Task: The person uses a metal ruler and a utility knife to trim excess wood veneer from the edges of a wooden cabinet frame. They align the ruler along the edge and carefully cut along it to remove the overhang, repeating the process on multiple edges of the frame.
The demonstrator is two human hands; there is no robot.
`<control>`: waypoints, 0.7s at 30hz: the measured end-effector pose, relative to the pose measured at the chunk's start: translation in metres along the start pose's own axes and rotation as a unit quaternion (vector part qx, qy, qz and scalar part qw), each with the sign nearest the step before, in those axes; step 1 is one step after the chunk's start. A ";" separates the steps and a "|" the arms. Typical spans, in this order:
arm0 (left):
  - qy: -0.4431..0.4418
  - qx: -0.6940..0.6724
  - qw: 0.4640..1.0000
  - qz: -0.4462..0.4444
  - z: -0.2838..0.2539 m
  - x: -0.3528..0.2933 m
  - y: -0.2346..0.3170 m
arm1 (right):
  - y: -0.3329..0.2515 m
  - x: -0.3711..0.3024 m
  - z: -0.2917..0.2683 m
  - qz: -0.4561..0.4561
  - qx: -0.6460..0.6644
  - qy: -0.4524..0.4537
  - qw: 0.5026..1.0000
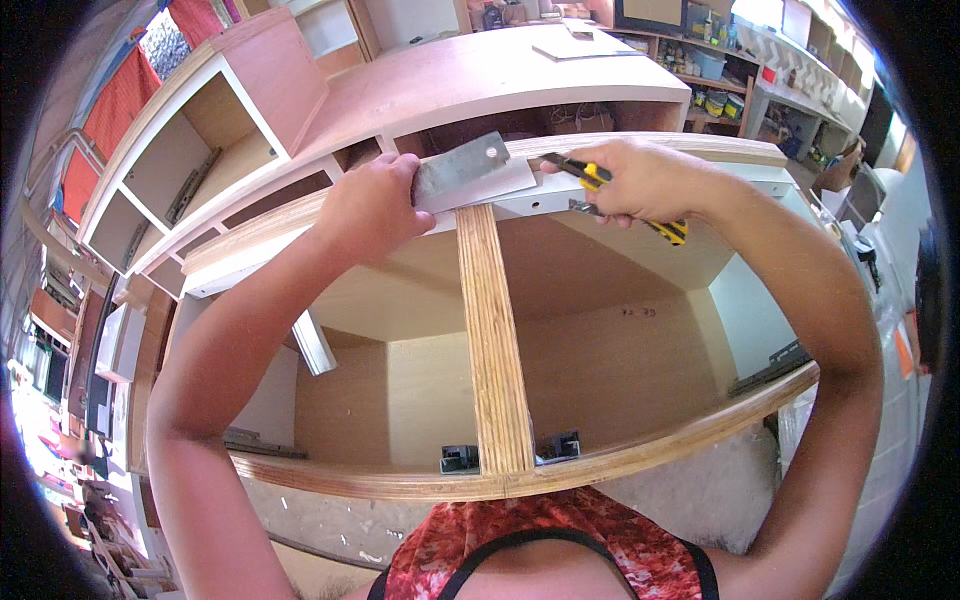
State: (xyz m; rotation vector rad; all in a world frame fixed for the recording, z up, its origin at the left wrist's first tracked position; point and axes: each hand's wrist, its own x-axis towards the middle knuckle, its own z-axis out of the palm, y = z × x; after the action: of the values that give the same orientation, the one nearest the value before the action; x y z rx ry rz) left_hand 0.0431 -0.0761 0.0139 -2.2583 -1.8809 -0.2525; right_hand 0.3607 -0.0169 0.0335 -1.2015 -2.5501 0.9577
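A red top [545, 510] is nearest, below an open cabinet [497, 345]. The left hand [372, 202] has its fingertips pinched on a metal plate [462, 170], over a white strip [508, 187] at the cabinet's far rail. The right hand [640, 180], near the plate, has fingers wrapped around a yellow-black tool [595, 176]. Small dark handwriting [638, 313] marks an inner panel.

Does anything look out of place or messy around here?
Possibly two things. A white strip slants into the left compartment, out of line with the wooden divider; its upper end meets the left forearm, so I can't tell whether it's loose. Small white scraps also litter the floor.
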 end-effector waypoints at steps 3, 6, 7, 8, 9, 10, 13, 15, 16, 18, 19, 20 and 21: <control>-0.025 -0.079 0.996 -0.027 -0.010 0.002 -0.005 | -0.016 -0.028 -0.012 -0.002 -0.012 0.038 0.999; -0.007 -0.095 0.995 -0.032 -0.026 0.005 -0.014 | -0.012 -0.058 -0.026 -0.014 -0.001 0.079 0.997; 0.012 -0.090 0.995 -0.048 -0.030 0.006 -0.020 | -0.011 -0.069 -0.030 -0.013 -0.002 0.094 0.996; 0.029 -0.114 0.992 -0.046 -0.034 0.008 -0.021 | -0.009 -0.081 -0.035 -0.007 -0.004 0.111 0.994; 0.041 -0.117 0.991 -0.038 -0.040 0.011 -0.021 | -0.010 -0.095 -0.039 0.008 -0.014 0.141 0.990; 0.054 -0.116 0.991 -0.036 -0.051 0.009 -0.021 | -0.012 -0.109 -0.042 0.016 -0.022 0.169 0.985; 0.085 -0.043 0.993 -0.063 -0.096 0.005 -0.013 | 0.010 -0.142 -0.054 0.008 -0.006 0.245 0.969; 0.153 -0.033 0.987 -0.033 -0.122 0.002 -0.043 | 0.017 -0.164 -0.064 0.020 -0.019 0.292 0.956; 0.206 -0.028 0.978 -0.002 -0.131 0.000 -0.064 | 0.017 -0.174 -0.068 0.045 -0.042 0.310 0.949; 0.220 -0.082 0.972 -0.027 -0.177 -0.037 -0.133 | 0.040 -0.188 -0.072 0.046 -0.110 0.366 0.923; 0.231 -0.113 0.966 -0.034 -0.207 -0.057 -0.163 | 0.067 -0.201 -0.078 0.027 -0.156 0.408 0.899; 0.236 -0.146 0.960 -0.040 -0.225 -0.062 -0.174 | 0.087 -0.207 -0.081 0.024 -0.167 0.429 0.887; 0.246 -0.170 0.953 -0.050 -0.239 -0.069 -0.179 | 0.104 -0.223 -0.085 0.027 -0.182 0.455 0.871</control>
State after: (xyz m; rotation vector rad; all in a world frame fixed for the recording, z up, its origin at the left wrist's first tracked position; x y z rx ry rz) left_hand -0.1477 -0.1714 0.2344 -2.0238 -1.7744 -1.1173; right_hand 0.6077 -0.0917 0.0623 -1.3667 -1.9275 -0.1450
